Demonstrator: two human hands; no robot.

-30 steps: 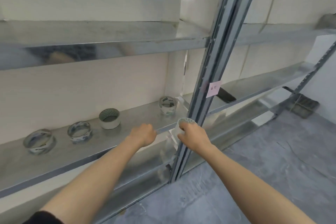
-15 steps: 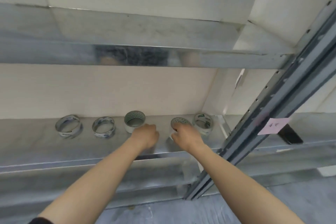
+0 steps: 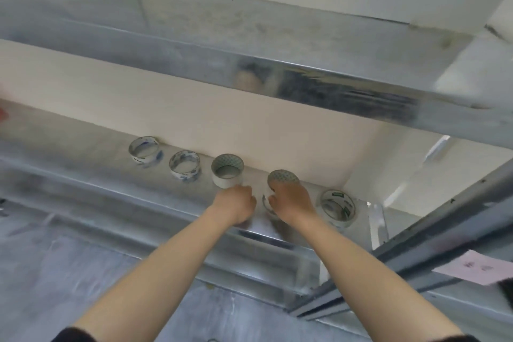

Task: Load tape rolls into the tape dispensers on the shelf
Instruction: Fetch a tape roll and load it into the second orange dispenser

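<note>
Metal shelf point(image 3: 83, 175): right hand point(image 3: 293, 201) grips tape roll point(image 3: 283, 176), left hand point(image 3: 236, 204) beside.

2 bare arms reach out from the bottom edge. The left hand point(image 3: 236, 204) and the right hand point(image 3: 294, 200) wear no gloves, rings or watch. A short dark sleeve point(image 3: 73, 335) shows at the top of each arm.

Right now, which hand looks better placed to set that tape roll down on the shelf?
Right hand: it already grips the tape roll above the metal shelf. The left hand is a closed fist beside it.
</note>
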